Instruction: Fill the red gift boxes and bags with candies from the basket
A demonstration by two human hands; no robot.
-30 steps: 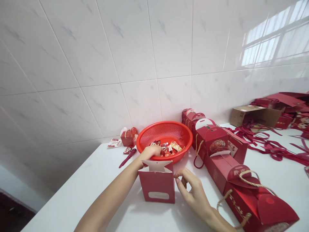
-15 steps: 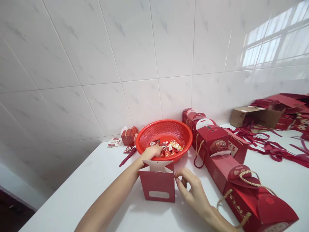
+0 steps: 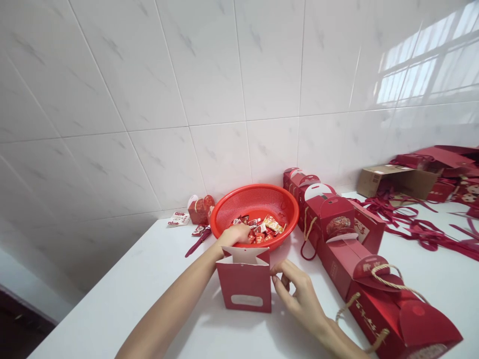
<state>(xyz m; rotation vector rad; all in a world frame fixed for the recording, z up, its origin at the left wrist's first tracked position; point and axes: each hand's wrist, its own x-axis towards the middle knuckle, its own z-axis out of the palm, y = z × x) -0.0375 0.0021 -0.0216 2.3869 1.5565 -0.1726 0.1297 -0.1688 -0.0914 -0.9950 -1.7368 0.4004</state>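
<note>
A red paper gift box (image 3: 244, 284) with an oval window stands upright on the white table, its top unfolded to show a pale inside. My right hand (image 3: 299, 294) is at its right side, thumb and forefinger pinched together at the box's edge, other fingers curled. Behind the box, my left hand (image 3: 237, 234) reaches over the rim of a red plastic colander (image 3: 258, 202). Its bent fingers are down among the wrapped candies (image 3: 272, 224), and its fingertips are hidden there.
Closed red gift boxes (image 3: 339, 264) with rope handles line the right side. Dark red ribbons (image 3: 426, 232) and a cardboard box (image 3: 396, 179) lie farther right. Left of the colander are a small red box (image 3: 198, 212), a printed card (image 3: 178, 219) and a folded ribbon (image 3: 198, 242). A tiled wall (image 3: 217, 99) backs the table.
My left hand has shifted very slightly among the candies. The right hand and the upright box look unmoved.
</note>
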